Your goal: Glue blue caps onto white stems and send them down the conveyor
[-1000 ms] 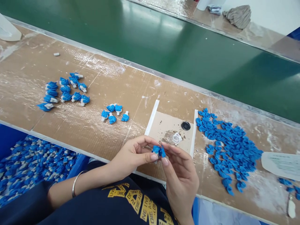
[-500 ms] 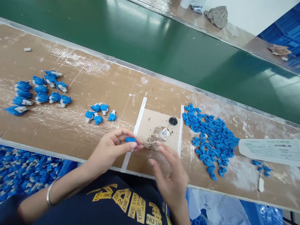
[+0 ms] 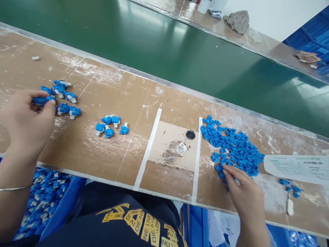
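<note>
I have some joined pieces point(image 3: 109, 132) done, left hand point(image 3: 29, 120) pinching a blue one point(image 3: 42, 100), right hand point(image 3: 248, 193), grip unclear, at loose parts point(image 3: 240, 149) remaining toward the tabletop's point(image 3: 137, 94) front edge

Blue-and-grey pieces point(image 3: 74, 111) — clustered loosely at left, small all-blue parts point(image 3: 239, 147) — heaped overlapping at right

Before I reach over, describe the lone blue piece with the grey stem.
On the brown cardboard tabletop, left of the beige card panel, sits a group of five blue-and-grey pieces. The blue piece with the grey stem is rightmost, a gap separating it from the other four.
</note>
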`<state>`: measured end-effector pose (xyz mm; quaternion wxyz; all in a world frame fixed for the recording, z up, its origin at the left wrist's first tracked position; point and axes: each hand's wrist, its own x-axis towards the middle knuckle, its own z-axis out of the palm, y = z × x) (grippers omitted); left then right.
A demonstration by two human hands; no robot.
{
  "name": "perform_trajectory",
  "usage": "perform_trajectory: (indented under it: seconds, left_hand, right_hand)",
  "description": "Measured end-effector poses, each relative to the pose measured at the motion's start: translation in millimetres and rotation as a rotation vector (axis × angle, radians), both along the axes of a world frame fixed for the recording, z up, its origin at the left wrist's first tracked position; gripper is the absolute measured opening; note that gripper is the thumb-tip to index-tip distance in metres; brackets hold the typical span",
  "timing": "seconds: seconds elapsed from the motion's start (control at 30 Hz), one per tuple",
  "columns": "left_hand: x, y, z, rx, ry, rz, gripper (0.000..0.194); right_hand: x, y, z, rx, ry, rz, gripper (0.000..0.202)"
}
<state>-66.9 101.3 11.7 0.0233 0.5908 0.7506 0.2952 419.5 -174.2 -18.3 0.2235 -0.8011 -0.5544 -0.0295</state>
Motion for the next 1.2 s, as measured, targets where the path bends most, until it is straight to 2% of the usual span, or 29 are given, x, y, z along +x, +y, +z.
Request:
perform_trajectory:
  seconds: [0.1, 0.17, 0.23, 0.33, 0.4, 0.5, 0.6, 0.7, 0.97, 1.07, 1.2]
  left_hand:
    - [-10, 14, -6.0, 0.004, 0.104, -0.122, 0.030]
    - [-11, 17, -7.4, 0.073, 0.109, -0.208, 0.024]
    - [-11, 15, -6.6, 0.170, 0.097, -0.217, 0.022]
    - [-7, 0, -1.8, 0.255, 0.078, -0.250, 0.021]
    - [-1, -16, 1.8, 0.251, 0.055, -0.323, 0.020]
    - [14, -39, 3.8, 0.193, 0.058, -0.420, 0.022]
    - [28, -52, 1.9, 0.106, 0.074, -0.489, 0.020]
    - [37, -55, 0.0, 0.028, 0.056, -0.512, 0.017]
    - [43, -55, 2.7, -0.221, 0.012, -0.618, 0.022]
    - [42, -56, 2.9, -0.256, 0.036, -0.612, 0.025]
    - [45, -60, 4.1, -0.244, 0.236, -0.618, 0.022]
  right_hand:
    - [4, 1, -4.0, -0.027, 0.005, 0.043, 0.048]
    - [6, 3, -6.4, -0.033, -0.028, 0.095, 0.049]
    - [10, 5, -8.8, -0.016, -0.094, 0.187, 0.047]
    - [20, 6, -13.3, 0.008, -0.219, 0.410, 0.043]
    - [28, 5, -16.5, 0.006, -0.328, 0.569, 0.045]
    - [38, 1, -20.1, -0.022, -0.464, 0.669, 0.049]
    - [41, -3, -21.1, -0.059, -0.485, 0.671, 0.050]
    - [35, -3, -20.9, -0.070, -0.496, 0.653, 0.051]
    - [13, 2, -22.8, -0.047, -0.533, 0.566, 0.047]
    - [5, 9, -13.3, -0.070, -0.451, 0.480, 0.041]
    - [-30, 27, 15.5, 0.032, -0.255, 0.233, 0.037]
